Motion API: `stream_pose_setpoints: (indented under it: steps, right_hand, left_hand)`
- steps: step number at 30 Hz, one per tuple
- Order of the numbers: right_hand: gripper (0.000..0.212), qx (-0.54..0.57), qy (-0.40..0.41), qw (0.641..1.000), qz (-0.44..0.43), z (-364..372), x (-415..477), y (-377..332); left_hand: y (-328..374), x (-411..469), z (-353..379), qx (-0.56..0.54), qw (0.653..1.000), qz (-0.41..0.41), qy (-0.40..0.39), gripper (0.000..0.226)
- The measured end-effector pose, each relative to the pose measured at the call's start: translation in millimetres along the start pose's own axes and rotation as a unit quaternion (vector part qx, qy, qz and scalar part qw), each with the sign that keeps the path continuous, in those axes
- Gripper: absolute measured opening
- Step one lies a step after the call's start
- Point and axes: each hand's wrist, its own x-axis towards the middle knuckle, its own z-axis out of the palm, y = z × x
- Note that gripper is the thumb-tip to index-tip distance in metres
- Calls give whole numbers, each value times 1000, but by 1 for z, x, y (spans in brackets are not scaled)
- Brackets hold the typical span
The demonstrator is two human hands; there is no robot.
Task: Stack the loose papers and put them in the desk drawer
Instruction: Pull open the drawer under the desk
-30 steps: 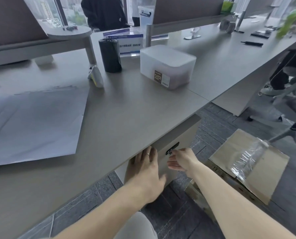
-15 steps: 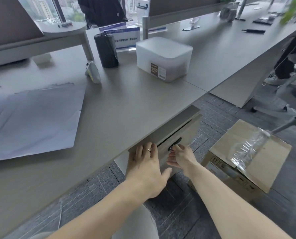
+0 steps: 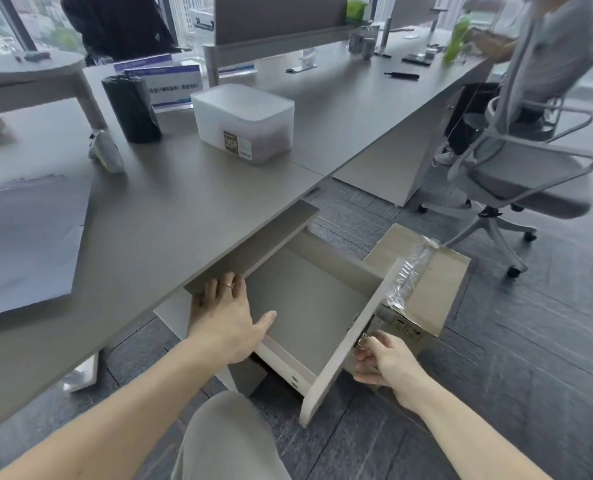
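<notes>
Under the grey desk point(image 3: 170, 216) the drawer point(image 3: 309, 306) is standing pulled out and empty, right hand point(image 3: 385, 362) pinching the key at its front, left hand point(image 3: 226, 317) lying flat and open on the cabinet top, papers point(image 3: 25, 244) sitting on the desktop, apparently stacked but not stowed.

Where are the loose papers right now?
The papers lie on the desk at the far left of the head view, left of the open drawer, touched by neither hand.
</notes>
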Motion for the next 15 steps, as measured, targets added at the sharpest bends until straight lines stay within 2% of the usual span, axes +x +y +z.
stream_pose_setpoints:
  steps: [15]
  right_hand:
    - [19, 10, 11, 1000, -3, -18, -16, 11]
  left_hand:
    - [1, 0, 2, 17, 1000, 3, 8, 96]
